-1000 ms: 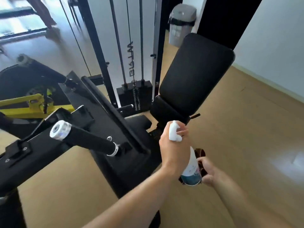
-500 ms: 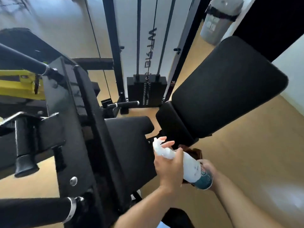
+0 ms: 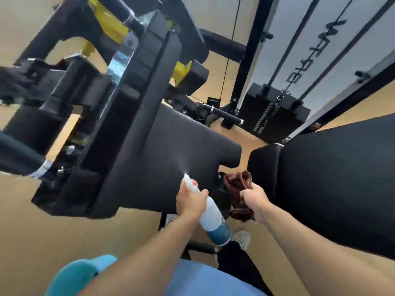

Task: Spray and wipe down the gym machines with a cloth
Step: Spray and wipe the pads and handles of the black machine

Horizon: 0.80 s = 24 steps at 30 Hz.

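Both hands have moved since a second ago. Back then the left hand [image 3: 190, 202] held the bottle [image 3: 210, 214] up by the tall back pad [image 3: 333, 189], and the right hand [image 3: 254, 199] sat low behind the bottle. Now the bottle points at the seat pad [image 3: 166, 159], and the right hand has come out to the side. The view has tipped down too, so the seat pad looks much bigger and closer.

The left hand is wrapped round the neck of the bottle, with a finger curled over the white top. A thin white mist comes out of the tip, right above the seat pad. The bottle is white at the top and blue at the bottom, and it leans down toward the person.

The right hand is squeezed tight round a brown cloth [image 3: 238, 189]. The cloth is bunched up and sticks out above and below the fist. It is in the gap between the seat pad and the back pad, just beside the bottle.

To the left is a black frame [image 3: 149, 67] with yellow parts [image 3: 111, 28]. Behind the pads is a weight stack [image 3: 271, 116] with cables going up. The floor [image 3: 42, 221] is tan. A shoe [image 3: 242, 238] shows below the bottle.
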Tool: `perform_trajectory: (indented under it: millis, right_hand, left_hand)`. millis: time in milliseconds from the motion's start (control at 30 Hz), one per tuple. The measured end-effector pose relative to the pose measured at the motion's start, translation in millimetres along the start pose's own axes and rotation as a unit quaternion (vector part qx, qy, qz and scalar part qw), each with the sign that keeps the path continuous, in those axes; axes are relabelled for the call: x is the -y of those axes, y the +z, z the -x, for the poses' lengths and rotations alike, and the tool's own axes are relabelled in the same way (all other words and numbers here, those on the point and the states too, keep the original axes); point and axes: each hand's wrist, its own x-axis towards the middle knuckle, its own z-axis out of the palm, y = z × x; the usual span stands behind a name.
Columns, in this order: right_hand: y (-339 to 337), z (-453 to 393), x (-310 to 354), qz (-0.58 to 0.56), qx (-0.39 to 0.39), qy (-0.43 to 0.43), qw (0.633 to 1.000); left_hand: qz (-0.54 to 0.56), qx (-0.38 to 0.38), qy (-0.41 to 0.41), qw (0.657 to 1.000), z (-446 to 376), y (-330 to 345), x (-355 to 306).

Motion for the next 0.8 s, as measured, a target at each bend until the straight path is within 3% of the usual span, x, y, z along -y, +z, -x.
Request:
perform_trajectory:
  millis: [300,467,800]
  right_hand:
    - [-7,-10,7,0.087,0.052,-0.012,0.995]
    - [10,0,-1,0.111,0.055,0.008,0.992]
    - [36,0,10,0.104,0.083,0.002,0.991]
  left_hand:
    - [0.044,-0.035,-0.121,0.991,20,14,27]
    - [0.134,-0.068,-0.185,0.971,14,3,49]
    - [0.108,-0.080,-0.125,0.983,-16,-28,63]
